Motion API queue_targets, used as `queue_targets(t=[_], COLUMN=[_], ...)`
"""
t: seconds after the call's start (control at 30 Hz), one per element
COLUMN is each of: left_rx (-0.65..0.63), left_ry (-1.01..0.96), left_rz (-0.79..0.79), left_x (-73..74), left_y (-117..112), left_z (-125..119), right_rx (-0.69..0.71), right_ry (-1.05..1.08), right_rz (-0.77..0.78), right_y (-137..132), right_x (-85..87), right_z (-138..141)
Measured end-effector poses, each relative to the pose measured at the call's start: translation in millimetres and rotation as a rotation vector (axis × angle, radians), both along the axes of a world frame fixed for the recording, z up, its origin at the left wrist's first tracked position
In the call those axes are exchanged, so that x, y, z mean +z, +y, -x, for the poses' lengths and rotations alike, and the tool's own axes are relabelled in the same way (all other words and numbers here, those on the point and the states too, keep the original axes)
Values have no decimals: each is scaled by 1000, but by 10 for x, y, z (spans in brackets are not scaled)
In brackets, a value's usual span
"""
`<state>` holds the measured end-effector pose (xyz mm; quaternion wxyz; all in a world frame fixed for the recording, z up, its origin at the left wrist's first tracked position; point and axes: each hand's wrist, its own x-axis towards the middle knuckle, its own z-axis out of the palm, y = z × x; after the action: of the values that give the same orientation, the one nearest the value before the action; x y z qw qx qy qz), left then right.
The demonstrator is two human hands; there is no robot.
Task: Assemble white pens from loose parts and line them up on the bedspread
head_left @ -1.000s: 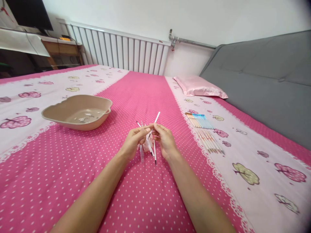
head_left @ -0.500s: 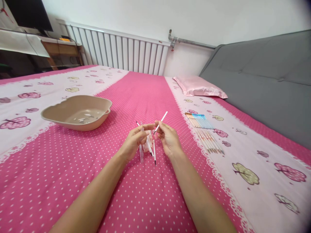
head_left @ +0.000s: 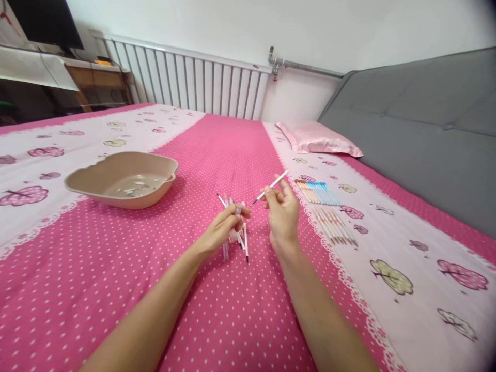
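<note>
My right hand (head_left: 283, 214) pinches a thin white pen refill (head_left: 271, 186) with a dark tip, held slantwise above the pink dotted bedspread (head_left: 217, 310). My left hand (head_left: 220, 230) is closed on a small clear cap or tube (head_left: 237, 209) I cannot name surely. Between and under my hands lies a small heap of clear pen parts and refills (head_left: 237, 240). The two hands are a short way apart.
A beige plastic basin (head_left: 121, 179) with a few small bits inside sits to the left. Rows of assembled pens (head_left: 325, 209) lie on the white border to the right. A pink pillow (head_left: 318, 138), grey headboard (head_left: 418, 134) and radiator (head_left: 186, 80) stand beyond.
My right hand has pulled the white refill away to the right and up, out from my left hand. My left hand has stayed over the heap.
</note>
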<state>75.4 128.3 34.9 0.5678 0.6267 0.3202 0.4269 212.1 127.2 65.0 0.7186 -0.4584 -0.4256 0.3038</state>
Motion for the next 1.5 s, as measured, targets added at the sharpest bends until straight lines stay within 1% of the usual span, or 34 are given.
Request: queue_targets(t=[0.1, 0.2, 0.37, 0.53, 0.7, 0.87, 1.07, 1.33, 1.5], left_rx=[-46, -87, -94, -105, -110, -115, -131, -143, -141], left_ry=[20, 37, 33, 0, 1, 18, 26, -9, -45], left_rz=[-10, -15, -26, -9, -4, -34, -40, -25, -4], left_x=[27, 27, -21, -3, 14, 5, 49, 28, 51], left_y=[-33, -38, -20, -33, -36, -26, -41, -26, -33], left_z=[-10, -14, -14, -20, -22, -16, -27, -25, -33], right_rx=[-41, -75, -94, -64, -35, -15, 18, 51, 55], right_ry=[-129, -224, -320, -348, -362, -369, -368, -388, -361], right_rz=[-88, -127, -125, -93, -83, -73, -78, -67, -56], right_y=[-53, -121, -210, -258, -269, -262, -251, -249, -242], right_x=[43, 112, 224, 276, 272, 247, 234, 230, 218], right_z=[1, 4, -11, -13, 15, 40, 47, 55, 72])
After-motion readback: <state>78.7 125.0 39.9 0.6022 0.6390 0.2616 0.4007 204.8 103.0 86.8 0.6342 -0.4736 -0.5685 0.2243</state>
